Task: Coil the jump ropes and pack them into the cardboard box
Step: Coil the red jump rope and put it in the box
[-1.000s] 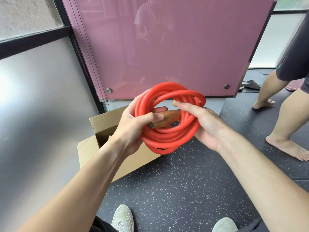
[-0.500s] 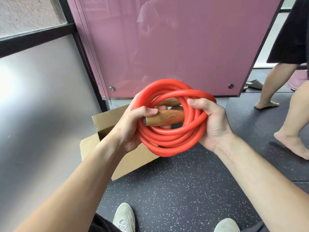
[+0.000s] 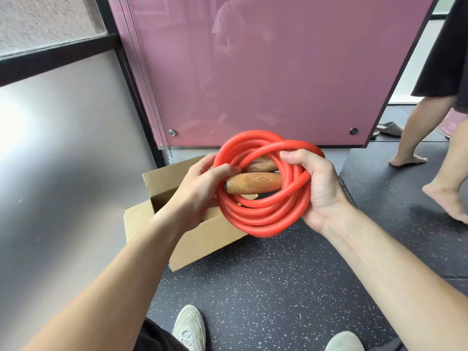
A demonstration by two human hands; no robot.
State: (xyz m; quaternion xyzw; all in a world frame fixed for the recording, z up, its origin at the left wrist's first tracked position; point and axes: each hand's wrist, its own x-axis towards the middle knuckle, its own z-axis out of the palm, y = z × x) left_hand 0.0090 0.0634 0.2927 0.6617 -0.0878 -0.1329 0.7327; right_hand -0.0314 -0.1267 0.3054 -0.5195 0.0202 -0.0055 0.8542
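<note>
A thick red jump rope (image 3: 263,219) is wound into a round coil that I hold in the air in front of me. Two wooden handles (image 3: 253,183) lie across the coil's middle, one behind the other. My left hand (image 3: 200,188) grips the coil's left side, thumb on the near handle's end. My right hand (image 3: 319,188) grips the coil's right side, thumb hooked over the top loop. An open cardboard box (image 3: 202,239) stands on the floor just below and left of the coil, its flaps up; its inside is mostly hidden by my left hand.
A pink glass panel (image 3: 278,72) rises right behind the box, a grey frosted wall (image 3: 63,160) to the left. Another person's bare legs (image 3: 443,158) stand at the right, with a slipper (image 3: 388,127) beyond. My shoes (image 3: 188,328) are on the speckled black mat (image 3: 278,287).
The second wooden handle has come into the coil's middle beside the first. My right thumb has moved up over the top loop. The other person's legs have stepped to the right.
</note>
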